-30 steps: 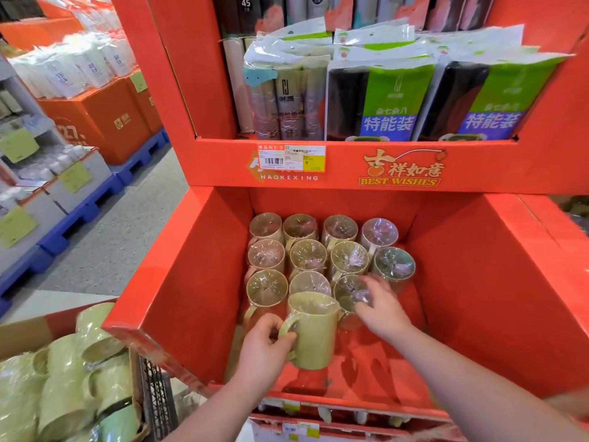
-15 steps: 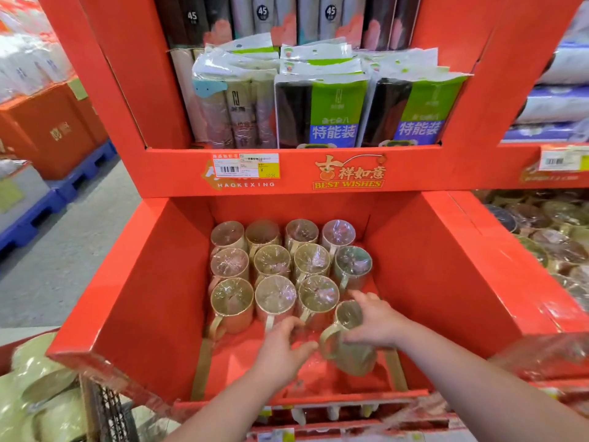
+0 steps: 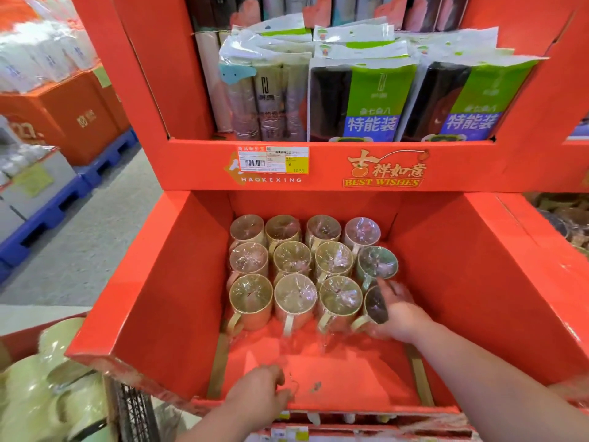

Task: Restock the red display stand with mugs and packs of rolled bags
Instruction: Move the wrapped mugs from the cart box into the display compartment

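Twelve counted of the wrapped mugs (image 3: pixel 293 260) in the lower bin (image 3: pixel 153 298) of the red stand (image 3: pixel 204 167): stood in three rows of four against the back wall, handles toward the front. Found the two hands well apart. Saw the right hand (image 3: pixel 400 312) clasped round the end mug (image 3: pixel 374 306) at the right of the front row, that mug tilted and just beside its neighbour; fingers too blurred to tell more. Saw the left hand (image 3: pixel 258 397) at the bin's front lip, fingers loosely curled, nothing in them. Noted packs of rolled bags (image 3: pixel 363 97) upright and side by side on the shelf (image 3: pixel 446 161) above, with a price label (image 3: pixel 273 159) stuck on its front edge. Noticed pale green mugs (image 3: pixel 47 393) heaped at lower left beside a wire basket (image 3: pixel 134 409), and blue pallets (image 3: pixel 105 157) across the aisle.
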Tool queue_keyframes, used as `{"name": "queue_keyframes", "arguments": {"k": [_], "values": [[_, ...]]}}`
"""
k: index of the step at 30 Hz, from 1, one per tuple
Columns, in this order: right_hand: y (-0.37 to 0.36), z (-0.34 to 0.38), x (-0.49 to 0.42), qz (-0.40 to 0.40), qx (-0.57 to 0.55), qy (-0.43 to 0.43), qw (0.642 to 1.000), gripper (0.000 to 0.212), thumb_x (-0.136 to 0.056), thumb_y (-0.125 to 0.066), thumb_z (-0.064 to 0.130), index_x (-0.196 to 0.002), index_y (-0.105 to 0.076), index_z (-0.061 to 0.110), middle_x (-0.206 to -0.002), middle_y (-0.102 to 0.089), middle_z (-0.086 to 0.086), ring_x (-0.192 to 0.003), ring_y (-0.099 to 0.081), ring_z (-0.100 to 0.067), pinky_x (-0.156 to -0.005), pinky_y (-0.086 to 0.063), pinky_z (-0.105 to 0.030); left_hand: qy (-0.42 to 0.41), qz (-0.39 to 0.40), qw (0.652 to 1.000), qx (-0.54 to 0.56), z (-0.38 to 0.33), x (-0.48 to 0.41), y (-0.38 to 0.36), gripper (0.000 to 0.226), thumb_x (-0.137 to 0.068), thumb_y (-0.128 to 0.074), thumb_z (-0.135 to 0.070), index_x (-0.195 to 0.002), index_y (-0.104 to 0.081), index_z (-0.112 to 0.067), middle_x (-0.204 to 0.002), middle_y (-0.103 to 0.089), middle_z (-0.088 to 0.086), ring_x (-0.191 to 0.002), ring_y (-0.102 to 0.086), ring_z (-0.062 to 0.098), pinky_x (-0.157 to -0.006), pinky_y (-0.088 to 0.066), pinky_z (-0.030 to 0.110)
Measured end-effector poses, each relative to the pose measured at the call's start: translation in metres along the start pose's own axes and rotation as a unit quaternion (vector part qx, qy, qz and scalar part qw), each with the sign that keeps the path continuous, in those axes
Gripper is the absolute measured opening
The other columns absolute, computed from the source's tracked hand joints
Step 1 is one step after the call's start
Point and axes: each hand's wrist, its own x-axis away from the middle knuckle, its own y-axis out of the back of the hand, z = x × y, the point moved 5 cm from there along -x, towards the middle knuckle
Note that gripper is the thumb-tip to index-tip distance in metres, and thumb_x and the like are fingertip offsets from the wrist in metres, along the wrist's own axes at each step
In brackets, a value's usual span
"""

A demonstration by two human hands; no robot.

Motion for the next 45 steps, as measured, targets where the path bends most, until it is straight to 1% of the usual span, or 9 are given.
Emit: {"name": "queue_keyframes", "arguments": {"k": [7,19,21,23,26,28,31,35,45], "values": [[-0.006,-0.005,-0.015,0.018,-0.019,0.011,1.000,0.118,-0.070,-0.078,0.043,-0.153,0.004,0.025,-0.156,0.027,-0.001,-0.147,0.013,-0.020,-0.120,-0.014,-0.035,0.007,-0.004,1.000,0.022,0.002,-0.007,-0.001,0.033,-0.087,-0.056,-0.049,-0.107,-0.059,-0.022,-0.109,-0.063,-0.002,-0.101,-0.060,0.018,-0.083,-0.046,0.026],[-0.009,0.008,-0.015,0.040,0.094,-0.013,0.995,0.109,-0.075,-0.071,0.049,-0.152,0.004,0.032,-0.158,0.023,-0.002,-0.147,0.015,-0.027,-0.118,-0.002,-0.048,0.003,-0.028,1.000,-0.007,-0.011,-0.011,0.011,0.034,-0.091,-0.053,-0.039,-0.120,-0.057,-0.021,-0.122,-0.060,-0.004,-0.110,-0.057,0.017,-0.087,-0.045,0.025],[-0.007,0.013,-0.008,0.037,0.089,0.007,0.995,0.103,-0.076,-0.068,0.050,-0.152,-0.002,0.031,-0.160,0.017,-0.001,-0.147,0.012,-0.027,-0.118,-0.002,-0.049,0.000,-0.031,0.999,-0.027,-0.015,-0.009,0.014,0.035,-0.092,-0.051,-0.039,-0.122,-0.056,-0.021,-0.124,-0.059,-0.003,-0.112,-0.057,0.018,-0.088,-0.045,0.026],[-0.002,0.023,0.001,0.016,0.086,0.037,0.996,0.088,-0.080,-0.062,0.052,-0.151,-0.016,0.029,-0.160,-0.004,-0.001,-0.148,-0.003,-0.027,-0.117,-0.008,-0.049,-0.003,-0.039,0.998,-0.056,-0.022,-0.007,0.019,0.035,-0.093,-0.050,-0.039,-0.123,-0.054,-0.021,-0.125,-0.058,-0.001,-0.113,-0.056,0.021,-0.089,-0.044,0.028],[0.005,0.040,0.022,0.000,0.131,0.091,0.987,0.057,-0.088,-0.051,0.045,-0.140,-0.039,0.026,-0.146,-0.037,-0.004,-0.136,-0.033,-0.028,-0.111,-0.025,-0.046,-0.006,-0.055,0.994,-0.093,-0.032,-0.001,0.023,0.036,-0.092,-0.050,-0.038,-0.124,-0.053,-0.020,-0.126,-0.052,0.001,-0.115,-0.054,0.022,-0.091,-0.045,0.031],[0.005,0.050,0.037,0.001,0.174,0.132,0.976,0.046,-0.090,-0.048,0.039,-0.132,-0.047,0.021,-0.137,-0.046,-0.005,-0.129,-0.042,-0.028,-0.107,-0.030,-0.044,-0.004,-0.062,0.991,-0.116,-0.038,0.005,0.024,0.039,-0.091,-0.050,-0.038,-0.127,-0.050,-0.021,-0.127,-0.050,0.001,-0.118,-0.050,0.021,-0.094,-0.044,0.033],[0.002,0.062,0.060,0.006,0.208,0.184,0.961,0.040,-0.090,-0.049,0.034,-0.126,-0.051,0.016,-0.134,-0.047,-0.007,-0.129,-0.041,-0.027,-0.109,-0.026,-0.046,0.001,-0.070,0.985,-0.158,-0.044,0.015,0.027,0.041,-0.091,-0.049,-0.038,-0.130,-0.047,-0.022,-0.128,-0.046,0.002,-0.122,-0.044,0.022,-0.095,-0.043,0.035],[0.000,0.069,0.084,0.003,0.236,0.235,0.943,0.043,-0.091,-0.048,0.030,-0.132,-0.047,0.018,-0.135,-0.046,-0.008,-0.130,-0.038,-0.027,-0.111,-0.023,-0.046,0.005,-0.095,0.978,-0.185,-0.056,0.032,0.031,0.045,-0.091,-0.050,-0.039,-0.131,-0.044,-0.022,-0.130,-0.044,0.001,-0.124,-0.043,0.024,-0.096,-0.042,0.037],[-0.029,0.094,0.117,0.013,0.246,0.330,0.911,0.047,-0.091,-0.051,0.036,-0.135,-0.045,0.021,-0.138,-0.045,-0.005,-0.132,-0.037,-0.025,-0.109,-0.024,-0.042,0.077,-0.125,0.977,-0.154,-0.046,0.094,0.015,0.042,-0.091,-0.046,-0.034,-0.129,-0.045,-0.017,-0.127,-0.045,0.004,-0.120,-0.046,0.027,-0.092,-0.045,0.040]]}}
